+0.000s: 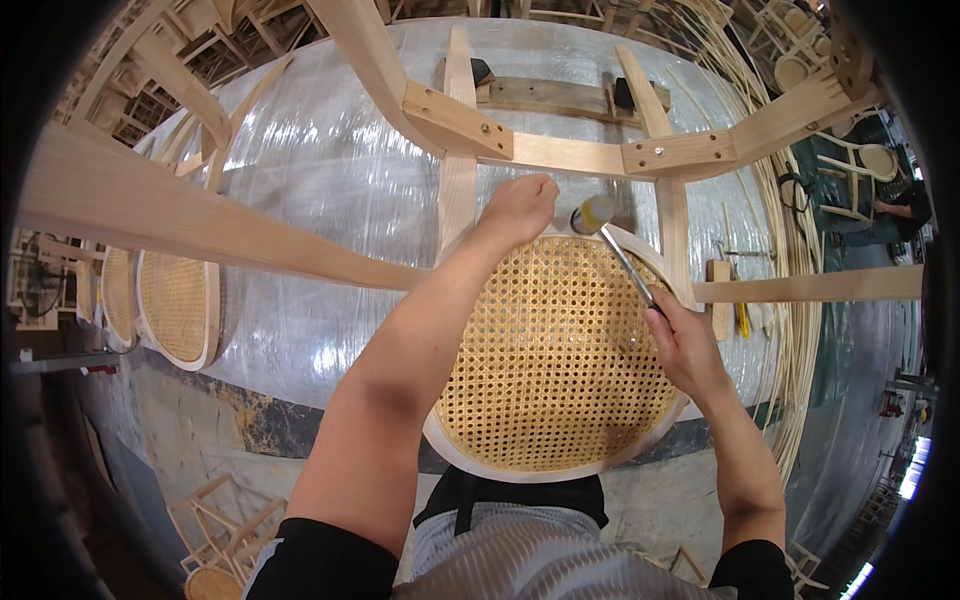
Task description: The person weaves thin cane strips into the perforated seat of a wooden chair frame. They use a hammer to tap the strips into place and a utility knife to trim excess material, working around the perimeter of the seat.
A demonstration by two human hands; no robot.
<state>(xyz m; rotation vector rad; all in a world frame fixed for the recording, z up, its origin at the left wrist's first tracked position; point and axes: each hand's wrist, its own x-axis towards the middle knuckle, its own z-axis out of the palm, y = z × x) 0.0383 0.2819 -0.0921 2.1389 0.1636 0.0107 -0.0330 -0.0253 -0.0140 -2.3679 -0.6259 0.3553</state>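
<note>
Apparently, the seat [535, 474] at the near edge of the tabletop [330, 140] already has its cane webbing [560, 350] fitted, tapping perhaps remaining at its far side, the right hand [690, 345] clasping a mallet [626, 261] and the left hand [520, 207] curled, whether around anything I cannot tell.

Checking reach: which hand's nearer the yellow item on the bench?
The right hand, gripping the hammer, left of the yellow item. The left hand is farther, at the far edge of the cane panel.
</note>
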